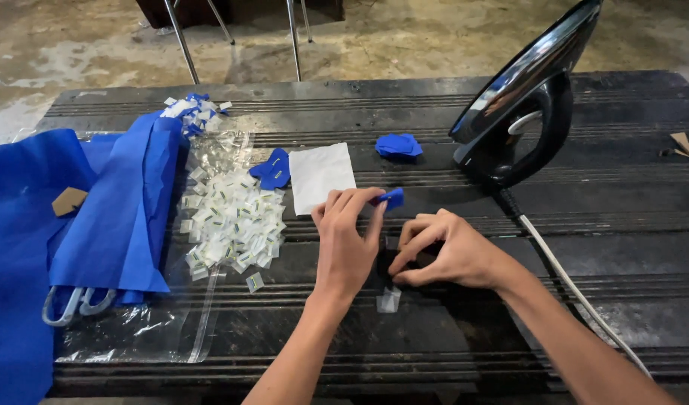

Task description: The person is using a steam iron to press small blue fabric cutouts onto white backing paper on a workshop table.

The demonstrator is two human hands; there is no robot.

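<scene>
My left hand (346,238) pinches a small blue fabric piece (393,197) between thumb and fingertips, lifted just above the dark table (629,217). Curled beside it, my right hand (449,251) presses its fingertips on the table over a small clear plastic packet (388,300); what lies under the fingers is hidden. A white sheet (319,176) lies just beyond my left hand. Two more blue fabric pieces rest nearby, one (272,169) left of the sheet and one (398,145) right of it.
A black iron (526,101) stands upright at the back right, its white cord (569,285) trailing toward me. A heap of small white labels (228,217) lies on clear plastic film. Blue fabric bags (97,217) cover the left side. Chair legs stand on the floor beyond.
</scene>
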